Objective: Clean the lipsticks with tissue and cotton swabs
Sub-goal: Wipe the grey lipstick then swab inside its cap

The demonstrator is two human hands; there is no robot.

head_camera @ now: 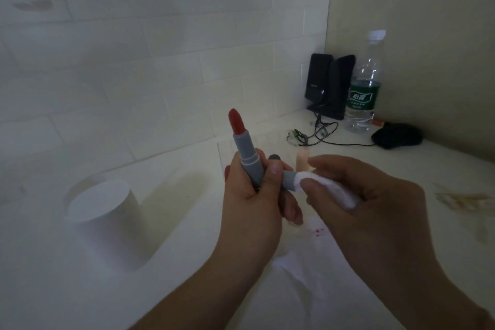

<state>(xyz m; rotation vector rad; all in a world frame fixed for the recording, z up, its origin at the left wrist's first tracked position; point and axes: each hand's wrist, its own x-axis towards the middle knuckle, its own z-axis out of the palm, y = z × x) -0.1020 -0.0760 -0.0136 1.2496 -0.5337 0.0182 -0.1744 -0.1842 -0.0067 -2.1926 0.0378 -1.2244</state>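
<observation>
My left hand (257, 195) grips a grey lipstick tube (247, 153) upright, its red bullet (236, 120) twisted out at the top. The same hand also holds the grey lipstick cap (288, 179), which points right. My right hand (369, 195) pinches a white tissue wad (308, 179) against the open end of that cap. A second, pale pink lipstick (302, 159) stands on the table just behind my hands. A white tissue sheet (308, 276) with small red smears (317, 232) lies on the table below my hands.
An upturned white paper cup (107, 220) stands at the left. At the back right corner are two black speakers (330, 86), a water bottle (365, 83), tangled cables (318, 132) and a black mouse (396, 135). A tiled wall runs behind the table.
</observation>
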